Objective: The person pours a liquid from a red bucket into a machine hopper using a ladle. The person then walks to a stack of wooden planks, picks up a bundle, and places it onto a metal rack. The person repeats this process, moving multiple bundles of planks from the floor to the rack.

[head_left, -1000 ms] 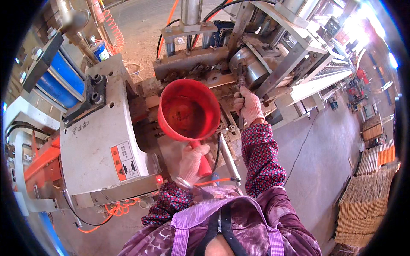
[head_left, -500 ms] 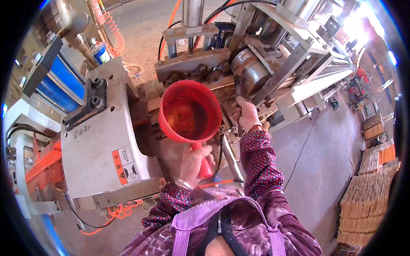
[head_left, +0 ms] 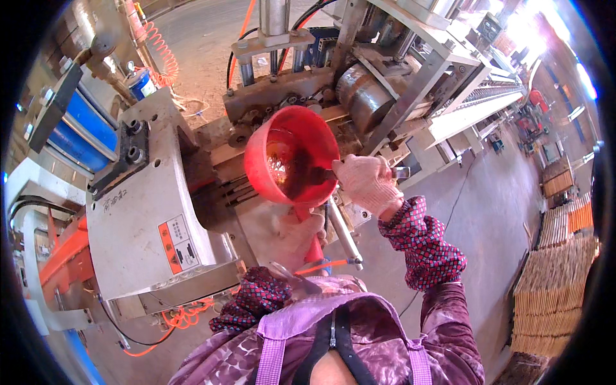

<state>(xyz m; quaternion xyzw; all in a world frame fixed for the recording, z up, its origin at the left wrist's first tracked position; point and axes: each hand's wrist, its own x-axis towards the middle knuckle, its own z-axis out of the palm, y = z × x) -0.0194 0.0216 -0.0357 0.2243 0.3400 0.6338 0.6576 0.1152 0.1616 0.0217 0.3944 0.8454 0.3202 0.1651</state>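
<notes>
Down close, the left hand (head_left: 296, 239) has its grip closed around the handle of one red scoop (head_left: 292, 156), holding it up in front of the machine (head_left: 147, 212). The right hand (head_left: 364, 183), gloved, has its fingers wrapped on a dark brush-like tool (head_left: 314, 174) reaching into the scoop's bowl, which looks wet and dark inside. Behind the scoop sits one steel roller (head_left: 362, 99). Farther off, one coiled orange hose (head_left: 163, 58) hangs.
</notes>
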